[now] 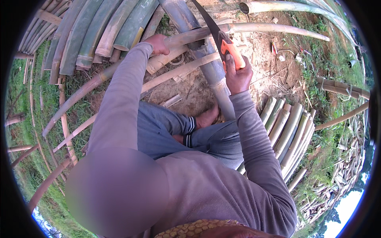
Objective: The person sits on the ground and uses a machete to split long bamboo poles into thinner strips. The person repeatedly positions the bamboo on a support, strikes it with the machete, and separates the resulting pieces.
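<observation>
In the head view, I had the left hand (159,44) closed over a slim bamboo pole (183,39) that rested across a thick bamboo log (216,75); the grip sat just beyond the log's left edge. The right hand (240,76) was wrapped around the orange handle (234,55) of a handsaw (216,33), whose dark blade crossed the pole just past the log's right edge. I could not tell whether the teeth had bitten. A bare foot (209,116) lay by the log's left edge, near its close end; whether it pressed on the log I could not make out.

I judged the step to be sawing the pole crosswise. To do it well, I wanted the left hand bearing down to stop the pole rolling, the cut close to the log's right edge for support, and long, straight, light strokes, easing off near the end so the overhang would not split.

The pole's long axis ran crosswise to the log: its free end pointed right, while the other side appeared to slope behind the sleeve to the lower left. The saw pointed away and slightly left, its tip out of frame.
</observation>
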